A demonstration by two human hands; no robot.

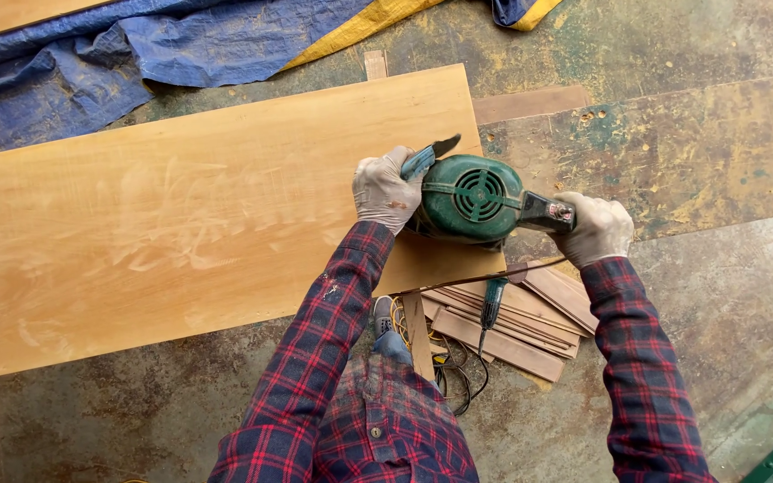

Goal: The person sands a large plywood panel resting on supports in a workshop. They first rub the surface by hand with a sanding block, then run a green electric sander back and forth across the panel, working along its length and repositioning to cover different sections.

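Note:
A green electric sander [474, 199] rests on the right end of a long light-wood board [181, 224] lying on the floor. My left hand [385, 190], in a pale glove, grips the sander's front handle. Gloved too, my right hand [594, 230] is closed on its dark rear grip. Dusty pale sanding marks cover the middle of the board. Both arms wear red and dark plaid sleeves. The sander's pad is hidden under its body.
A blue and yellow tarp [136, 54] lies crumpled past the board's far edge. Several thin wood strips [512, 322] are stacked under the board's right end, with a green screwdriver [492, 304] and black cable [458, 371] beside them. Worn plywood sheets [673, 143] cover the floor at right.

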